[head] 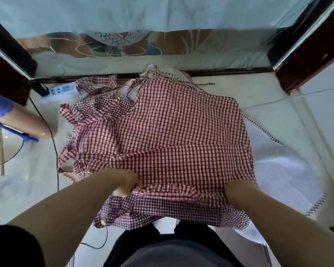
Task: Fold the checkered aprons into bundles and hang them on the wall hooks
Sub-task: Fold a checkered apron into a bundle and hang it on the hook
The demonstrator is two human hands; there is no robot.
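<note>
A red and white checkered apron (172, 128) lies spread out on the pale floor, straps bunched toward the far wall. Its near hem is ruffled and lifted. My left hand (123, 182) grips the near hem at its left side, fingers curled into the cloth. My right hand (237, 193) holds the near hem at its right side, fingers tucked under the fabric. A darker checkered apron (162, 211) lies underneath, its edge showing close to my legs. More checkered straps (96, 83) lie tangled at the far left.
A white cloth with a checkered border (281, 170) lies under the aprons on the right. A power strip (60, 91) and a black cable (54, 143) lie at the left. Another person's arm in a blue glove (0, 105) is at far left. A glass door (143, 35) stands ahead.
</note>
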